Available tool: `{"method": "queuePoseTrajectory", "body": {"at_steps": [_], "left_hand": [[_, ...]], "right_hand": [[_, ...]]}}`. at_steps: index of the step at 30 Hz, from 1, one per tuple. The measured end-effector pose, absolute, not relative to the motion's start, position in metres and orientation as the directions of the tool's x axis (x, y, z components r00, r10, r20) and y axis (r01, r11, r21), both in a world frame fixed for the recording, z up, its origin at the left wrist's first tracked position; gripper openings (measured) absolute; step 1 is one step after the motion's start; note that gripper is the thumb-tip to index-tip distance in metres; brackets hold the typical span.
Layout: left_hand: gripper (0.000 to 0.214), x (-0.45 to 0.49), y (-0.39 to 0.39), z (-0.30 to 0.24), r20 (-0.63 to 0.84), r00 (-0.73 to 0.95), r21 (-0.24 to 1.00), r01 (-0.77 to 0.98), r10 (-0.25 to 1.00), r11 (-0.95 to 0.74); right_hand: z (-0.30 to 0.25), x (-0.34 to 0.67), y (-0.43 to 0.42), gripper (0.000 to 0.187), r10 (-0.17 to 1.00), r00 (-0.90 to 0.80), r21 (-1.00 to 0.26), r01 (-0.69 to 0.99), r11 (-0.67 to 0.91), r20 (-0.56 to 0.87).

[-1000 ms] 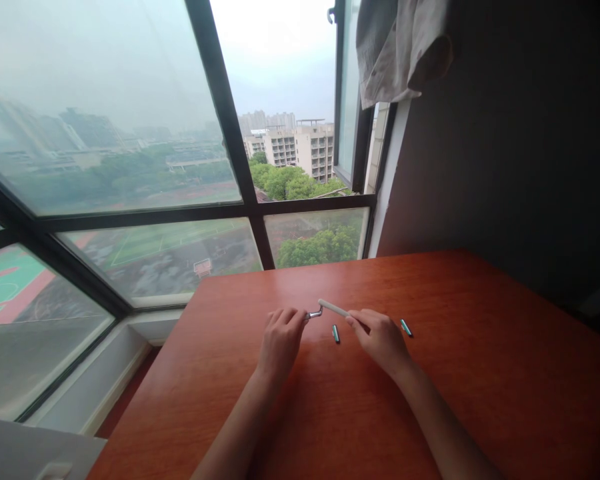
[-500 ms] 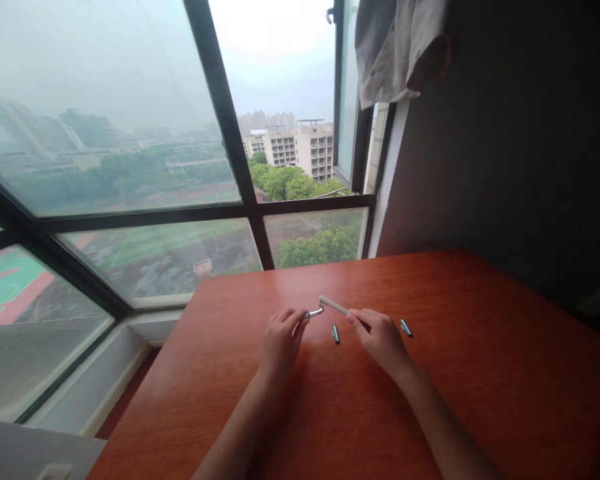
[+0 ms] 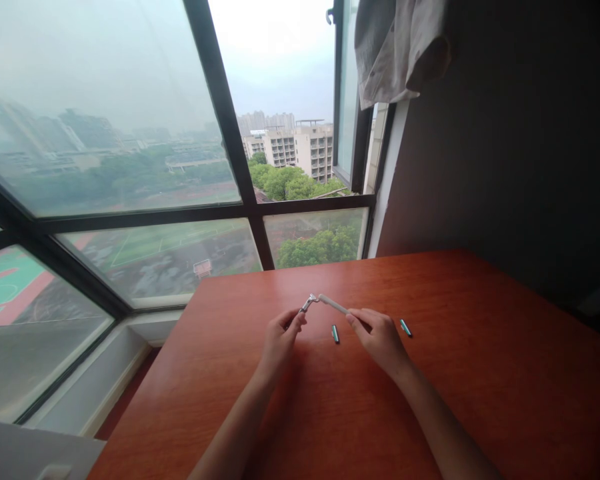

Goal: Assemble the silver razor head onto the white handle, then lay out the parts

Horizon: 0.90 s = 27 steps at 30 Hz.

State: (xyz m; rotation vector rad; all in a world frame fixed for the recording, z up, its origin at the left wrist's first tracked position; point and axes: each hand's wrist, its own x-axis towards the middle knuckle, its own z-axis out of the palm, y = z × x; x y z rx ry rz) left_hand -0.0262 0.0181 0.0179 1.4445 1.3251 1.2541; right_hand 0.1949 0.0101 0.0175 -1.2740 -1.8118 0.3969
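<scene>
The right hand (image 3: 380, 340) is holding the white razor handle (image 3: 333, 305) just above the red-brown tabletop (image 3: 480, 373), its grip closed around the handle's near end. The left hand (image 3: 279, 341) is pinching the bent metal neck (image 3: 309, 304) in a narrow thumb-and-forefinger grip. One small teal cartridge (image 3: 335, 333) is lying between the hands, and a second teal cartridge (image 3: 405, 327) is lying just right of the right hand.
</scene>
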Motion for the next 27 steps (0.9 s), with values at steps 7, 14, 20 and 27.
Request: {"method": "queuePoseTrajectory", "body": {"at_steps": [7, 14, 20, 27], "left_hand": [[0.044, -0.0188, 0.0159, 0.0185, -0.011, 0.046, 1.000, -0.019, 0.999, 0.012], [0.045, -0.0187, 0.0154, 0.0188, -0.010, 0.031, 1.000, 0.023, 0.999, 0.009], [0.044, -0.0214, 0.0163, 0.0195, 0.027, -0.013, 0.996, 0.085, 1.000, -0.026], [0.044, -0.0226, 0.0158, 0.0218, 0.041, -0.043, 0.995, 0.097, 0.998, -0.037]], "right_hand": [[0.0180, 0.1932, 0.0095, 0.030, 0.849, -0.140, -0.629, 0.613, 0.478, 0.509], [0.0163, 0.1960, 0.0084, 0.027, 0.842, -0.166, -0.550, 0.689, 0.471, 0.513], [0.0157, 0.1981, 0.0086, 0.026, 0.836, -0.148, -0.501, 0.741, 0.447, 0.528], [0.0172, 0.1981, 0.0082, 0.025, 0.837, -0.144, -0.518, 0.726, 0.451, 0.527]]}}
